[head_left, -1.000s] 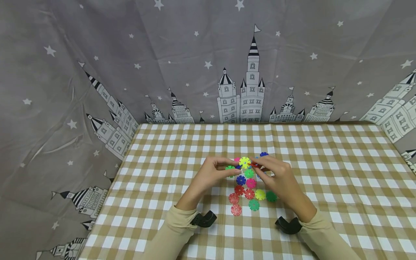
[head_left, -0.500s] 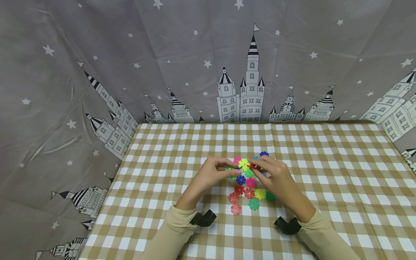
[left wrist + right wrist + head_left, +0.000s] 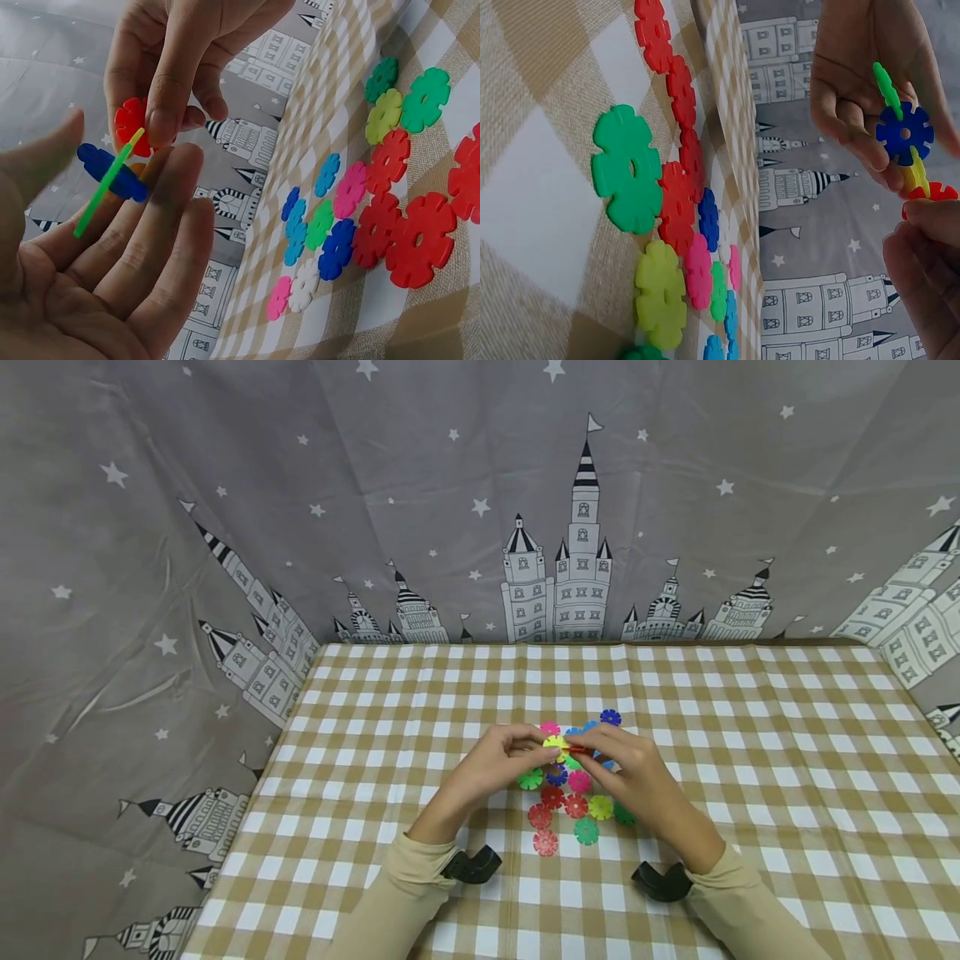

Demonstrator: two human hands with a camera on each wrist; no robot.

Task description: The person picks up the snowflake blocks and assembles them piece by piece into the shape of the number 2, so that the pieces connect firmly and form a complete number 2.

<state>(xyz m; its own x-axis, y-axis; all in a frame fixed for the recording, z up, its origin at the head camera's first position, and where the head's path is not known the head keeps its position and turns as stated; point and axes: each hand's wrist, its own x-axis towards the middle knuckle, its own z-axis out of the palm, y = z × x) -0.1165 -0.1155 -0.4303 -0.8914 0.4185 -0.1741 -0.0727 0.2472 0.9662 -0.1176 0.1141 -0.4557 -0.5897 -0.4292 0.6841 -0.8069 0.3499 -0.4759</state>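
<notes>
A short chain of notched plastic snowflake discs hangs between both hands above the table. In the right wrist view its green disc [image 3: 887, 88], blue disc [image 3: 905, 133], yellow disc [image 3: 918, 174] and red disc [image 3: 937, 193] slot into one another. My left hand [image 3: 487, 770] holds the chain around the blue and yellow discs, its fingers behind them and the thumb at the near side. Thumb and forefinger of my right hand [image 3: 637, 768] pinch the red disc [image 3: 130, 126]. Fingers partly cover the yellow-red joint.
Several loose snowflake discs lie flat below the hands, among them a pink disc [image 3: 579, 782], a red disc [image 3: 545, 842], a green disc [image 3: 587, 832] and a dark blue disc [image 3: 611, 717]. A checked cloth [image 3: 375, 760] covers the table, with a castle-print curtain [image 3: 420, 485] behind.
Both hands have drawn slightly closer together and shifted a little left. The yellow disc has moved down and left, and the chain's green disc now hangs lower beneath the left fingers.
</notes>
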